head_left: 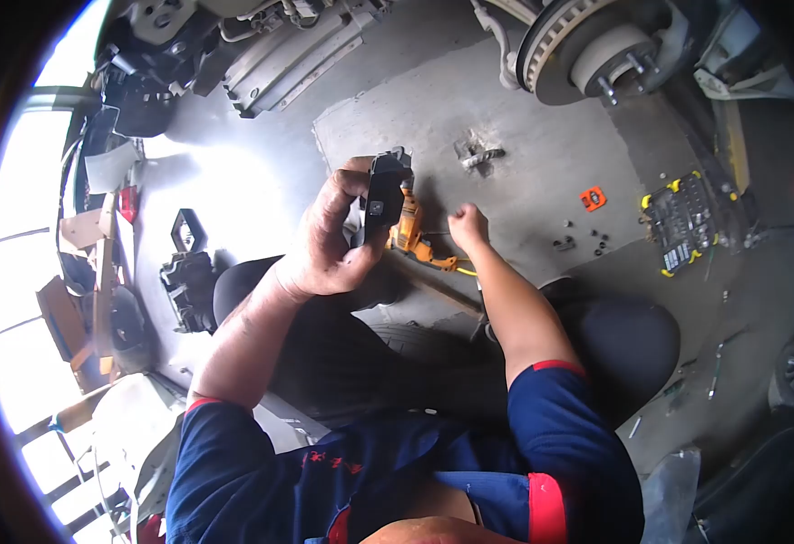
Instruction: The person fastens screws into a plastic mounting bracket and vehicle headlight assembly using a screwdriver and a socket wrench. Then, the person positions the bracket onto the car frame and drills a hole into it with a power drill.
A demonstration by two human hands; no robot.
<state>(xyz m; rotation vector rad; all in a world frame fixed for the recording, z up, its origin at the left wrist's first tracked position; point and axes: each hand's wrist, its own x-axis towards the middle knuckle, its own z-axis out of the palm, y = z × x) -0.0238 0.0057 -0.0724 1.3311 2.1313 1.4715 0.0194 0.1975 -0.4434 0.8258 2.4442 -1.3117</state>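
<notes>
My left hand (329, 238) is closed around a black plastic part (384, 192) and holds it up in front of me, above the floor. That part is blocky, with a small light mark on its face. My right hand (467, 227) is curled into a fist to the right, apart from the part; whatever it may hold is hidden. Behind and beside my left hand shows a yellow-orange power tool (409, 227) with a yellow cord, its left side partly covered by the hand.
A brake disc (542, 59) on a hub stands at the upper right. An open tool case (680, 222), an orange piece (593, 199) and several small dark fasteners lie on the right. At left are a black housing (188, 288) and wooden boards (102, 281). A metal panel (292, 63) lies at the top.
</notes>
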